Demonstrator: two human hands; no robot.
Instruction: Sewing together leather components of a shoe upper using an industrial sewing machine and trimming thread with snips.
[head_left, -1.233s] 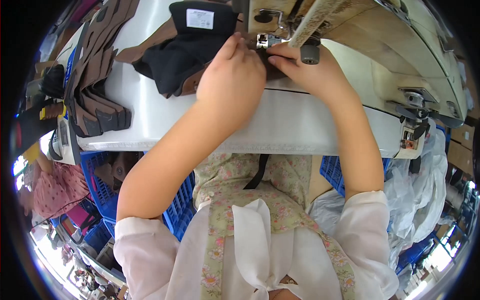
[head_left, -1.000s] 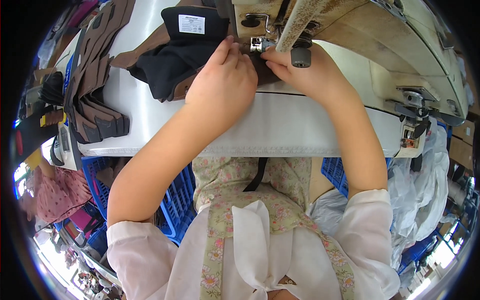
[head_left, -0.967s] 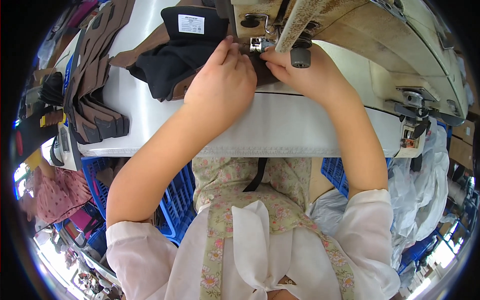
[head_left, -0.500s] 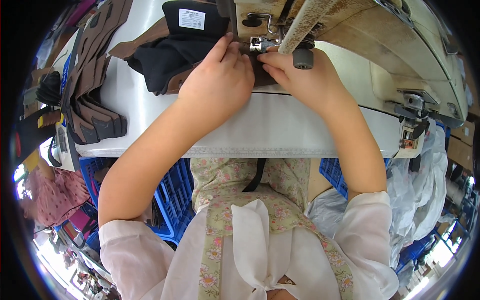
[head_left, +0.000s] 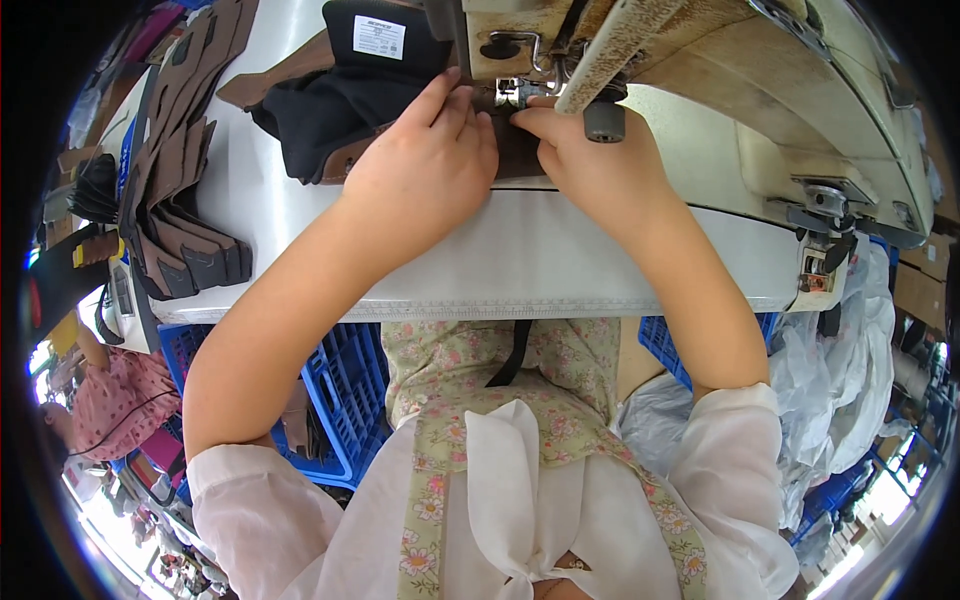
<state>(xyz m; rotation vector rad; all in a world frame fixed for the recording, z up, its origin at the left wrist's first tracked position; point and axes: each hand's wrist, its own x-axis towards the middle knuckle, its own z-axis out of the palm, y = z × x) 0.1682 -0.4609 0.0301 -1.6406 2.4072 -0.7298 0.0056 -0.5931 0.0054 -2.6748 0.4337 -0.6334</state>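
Under the presser foot (head_left: 510, 92) of a sewing machine (head_left: 690, 60) lies a brown and black shoe upper (head_left: 325, 120), its black tongue carrying a white label (head_left: 379, 38). My left hand (head_left: 425, 160) rests on the upper just left of the foot, fingers stretched over it and slightly apart. Close by on the right, my right hand (head_left: 605, 155) has its fingers drawn together at the upper's brown edge, index tip beside the foot. A round dark knob on the machine partly covers this hand. The needle point cannot be made out.
Several brown upper pieces (head_left: 185, 200) lie overlapped at the table's left. A ruler strip (head_left: 500, 309) runs along the front edge of the white table (head_left: 560, 260). Below are a blue crate (head_left: 350, 400) and white plastic bags (head_left: 830, 370). Another person (head_left: 130, 400) sits at far left.
The shoe upper and my left hand have shifted slightly to the left. My right hand's fingers have drawn closer together beside the presser foot.
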